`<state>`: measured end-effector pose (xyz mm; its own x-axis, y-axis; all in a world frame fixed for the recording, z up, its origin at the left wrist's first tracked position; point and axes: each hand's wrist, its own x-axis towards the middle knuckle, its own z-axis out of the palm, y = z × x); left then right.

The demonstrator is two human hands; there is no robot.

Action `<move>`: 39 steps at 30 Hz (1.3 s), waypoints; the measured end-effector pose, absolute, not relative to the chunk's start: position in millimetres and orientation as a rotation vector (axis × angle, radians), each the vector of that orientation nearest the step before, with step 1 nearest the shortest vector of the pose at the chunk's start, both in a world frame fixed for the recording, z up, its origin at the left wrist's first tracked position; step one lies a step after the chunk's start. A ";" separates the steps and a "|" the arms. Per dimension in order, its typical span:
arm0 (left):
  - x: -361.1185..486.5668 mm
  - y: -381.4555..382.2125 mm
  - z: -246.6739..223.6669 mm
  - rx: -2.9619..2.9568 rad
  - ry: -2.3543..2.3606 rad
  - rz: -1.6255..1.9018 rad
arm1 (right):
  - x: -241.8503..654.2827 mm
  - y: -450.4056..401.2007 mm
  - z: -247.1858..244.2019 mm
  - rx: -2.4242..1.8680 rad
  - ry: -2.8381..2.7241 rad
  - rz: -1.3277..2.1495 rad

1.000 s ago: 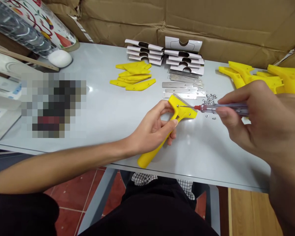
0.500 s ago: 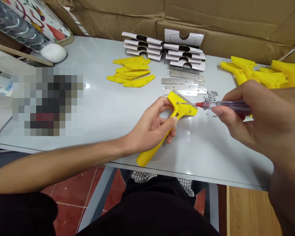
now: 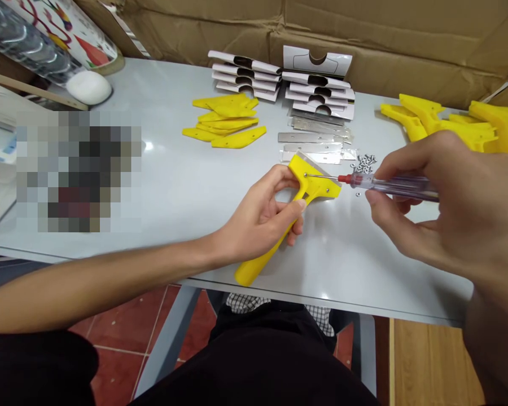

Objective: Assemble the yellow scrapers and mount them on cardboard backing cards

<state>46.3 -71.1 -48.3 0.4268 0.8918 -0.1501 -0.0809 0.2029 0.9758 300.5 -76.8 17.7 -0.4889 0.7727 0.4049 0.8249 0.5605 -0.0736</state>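
A yellow plastic scraper (image 3: pixel 260 263) is gripped around its neck by my left hand (image 3: pixel 275 211), tilted with its head up and to the right. A blade (image 3: pixel 315 163) edges the far side of the head, and two screws show on its face. My right hand (image 3: pixel 440 197) is closed around the clear handle of a screwdriver (image 3: pixel 389 186) with a red collar. The screwdriver's tip meets the left screw (image 3: pixel 305 175) on the scraper head. Just beyond the collar lies a small pile of screws and nuts (image 3: pixel 366 163).
Metal blades (image 3: pixel 309 138) lie behind the scraper. Yellow flat pieces (image 3: pixel 226 121) are piled to their left, and folded white card sleeves (image 3: pixel 245 76) stand at the back. More yellow scraper handles (image 3: pixel 457 124) lie at right. A cardboard wall (image 3: pixel 364 39) borders the table (image 3: pixel 173 186).
My right hand has shifted slightly and its fingers have changed position on the screwdriver handle, with the thumb lower. The tip stays on the same screw; my left hand and the scraper hold still.
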 end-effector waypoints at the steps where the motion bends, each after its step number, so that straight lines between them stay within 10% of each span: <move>1: 46.2 -71.1 -48.5 1.162 0.886 0.822 | 300.2 -76.1 17.6 -1.272 -2.413 -0.220; 39: 47.4 -73.6 -47.5 1.183 0.914 0.815 | 301.1 -72.1 15.8 -1.254 -2.392 -0.374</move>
